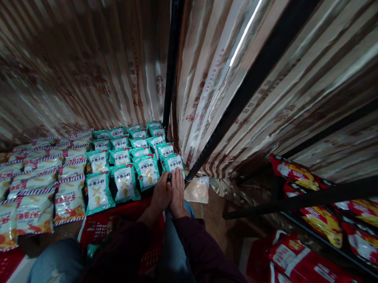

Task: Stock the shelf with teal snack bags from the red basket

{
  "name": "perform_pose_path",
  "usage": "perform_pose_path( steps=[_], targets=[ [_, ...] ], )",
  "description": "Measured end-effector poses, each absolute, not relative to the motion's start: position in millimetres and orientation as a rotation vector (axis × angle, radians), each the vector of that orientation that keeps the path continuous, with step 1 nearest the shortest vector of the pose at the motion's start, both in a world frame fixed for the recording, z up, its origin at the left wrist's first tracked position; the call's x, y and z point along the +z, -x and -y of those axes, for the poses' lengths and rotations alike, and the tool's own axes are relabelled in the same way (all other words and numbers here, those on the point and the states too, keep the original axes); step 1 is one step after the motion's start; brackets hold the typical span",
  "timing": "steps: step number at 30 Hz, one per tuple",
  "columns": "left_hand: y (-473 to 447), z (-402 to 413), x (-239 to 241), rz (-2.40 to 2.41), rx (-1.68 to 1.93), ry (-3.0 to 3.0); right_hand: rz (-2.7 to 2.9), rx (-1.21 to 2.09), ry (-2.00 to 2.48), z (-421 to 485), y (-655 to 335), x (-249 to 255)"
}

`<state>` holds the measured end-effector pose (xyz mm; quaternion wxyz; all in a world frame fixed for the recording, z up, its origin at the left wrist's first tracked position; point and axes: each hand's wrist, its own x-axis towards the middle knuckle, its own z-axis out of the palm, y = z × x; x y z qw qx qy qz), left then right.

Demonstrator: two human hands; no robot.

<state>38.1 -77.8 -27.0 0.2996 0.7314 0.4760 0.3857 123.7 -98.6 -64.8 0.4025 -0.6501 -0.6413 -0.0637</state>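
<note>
My right hand (pixel 178 189) lies with its fingers (pixel 179 174) stretched out and pressed together, flat on the lower edge of the teal bag (pixel 172 162) at the near right corner of the stack. They rest on it rather than close around it. My left hand (pixel 160 195) sits just beside the right, the 2 touching along their inner edges. Its fingers (pixel 161 181) are bent toward the gap between that bag and its neighbour (pixel 147 171), and I cannot tell whether they pinch anything.

The teal bag leans back with its printed face toward me, the front of 4 columns of like teal bags (pixel 122 156) running back along the shelf. Left of these lie white bags with striped edges (pixel 69 200). Under my wrists is a red crate (pixel 104 227). Just right of my fingers a pale packet (pixel 197 190) lies at the foot of a black post (pixel 172 61). Well off to the right, red bags (pixel 293 172) fill another shelf.
</note>
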Motion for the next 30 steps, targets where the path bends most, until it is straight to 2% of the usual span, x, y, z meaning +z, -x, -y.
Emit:
perform_pose_path(
  steps=[9, 30],
  targets=[
    [-25, 90, -29, -1.175, 0.91, -2.031, 1.573, -0.073, 1.57, 96, -125, -55],
    [-27, 88, -34, -1.096, 0.929, -2.019, 1.596, -0.103, 1.529, 99, -132, -52]
  ],
)
